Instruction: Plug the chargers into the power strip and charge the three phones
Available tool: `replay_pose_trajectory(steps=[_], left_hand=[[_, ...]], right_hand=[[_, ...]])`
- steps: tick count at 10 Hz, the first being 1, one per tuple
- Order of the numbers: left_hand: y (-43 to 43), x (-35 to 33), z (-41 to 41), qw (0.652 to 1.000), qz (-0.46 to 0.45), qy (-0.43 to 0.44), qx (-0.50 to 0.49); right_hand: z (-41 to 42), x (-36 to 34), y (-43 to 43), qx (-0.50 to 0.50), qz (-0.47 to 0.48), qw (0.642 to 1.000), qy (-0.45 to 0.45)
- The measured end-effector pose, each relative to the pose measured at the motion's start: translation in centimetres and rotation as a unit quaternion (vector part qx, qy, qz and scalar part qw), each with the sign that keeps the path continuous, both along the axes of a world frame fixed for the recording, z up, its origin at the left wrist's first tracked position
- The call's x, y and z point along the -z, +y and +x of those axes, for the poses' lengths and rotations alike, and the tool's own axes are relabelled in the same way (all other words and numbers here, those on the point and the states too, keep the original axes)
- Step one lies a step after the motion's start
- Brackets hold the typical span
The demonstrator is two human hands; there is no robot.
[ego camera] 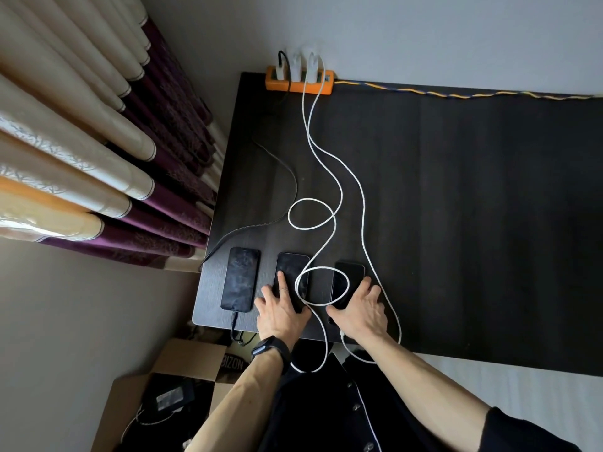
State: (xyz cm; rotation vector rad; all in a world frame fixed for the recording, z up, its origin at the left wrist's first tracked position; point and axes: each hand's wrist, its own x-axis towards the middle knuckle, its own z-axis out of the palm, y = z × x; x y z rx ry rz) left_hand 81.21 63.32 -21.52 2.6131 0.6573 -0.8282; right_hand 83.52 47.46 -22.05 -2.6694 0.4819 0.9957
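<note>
Resting with fingers spread, the left hand covers the middle phone, the right hand the right phone.

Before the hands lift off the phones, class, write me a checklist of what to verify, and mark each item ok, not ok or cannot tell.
1. Three chargers seated in the orange power strip: ok, one black-cabled, two white.
2. Left phone has the black cable at its near end: ok.
3. Middle phone plugged in: cannot tell, the left hand covers its near end.
4. Right phone plugged in: cannot tell, the right hand hides the port.
5. Screens showing charging: not ok, all three dark.
6. White cables free of tangles: not ok, they cross and loop over the phones.
</note>
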Motion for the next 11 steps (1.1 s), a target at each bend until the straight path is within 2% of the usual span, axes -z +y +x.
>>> replay_pose_trajectory(steps=[6,8,9,10,11], left_hand=[[-0.1,-0.1,-0.2,0.999,-0.019,-0.017,-0.021],[0.2,-0.5,0.0,0.998,-0.046,-0.018,-0.05],[-1.4,-1.5,0.5,0.99,-0.054,-0.053,-0.115],[-4.0,-3.2,1.0,0.969,-0.036,-0.144,-0.199],[-9.2,-5.1,0.4,0.951,-0.013,-0.256,-0.175]], right_hand=[[0.6,0.4,-1.0,-0.029,0.035,0.999,-0.013],[1.8,-0.3,-5.7,-0.04,0.125,0.991,0.015],[2.0,-1.4,-9.6,-0.035,0.193,0.981,0.005],[1.9,-2.2,-13.3,-0.025,0.208,0.977,-0.033],[1.6,-2.5,-17.8,-0.023,0.205,0.976,-0.074]])
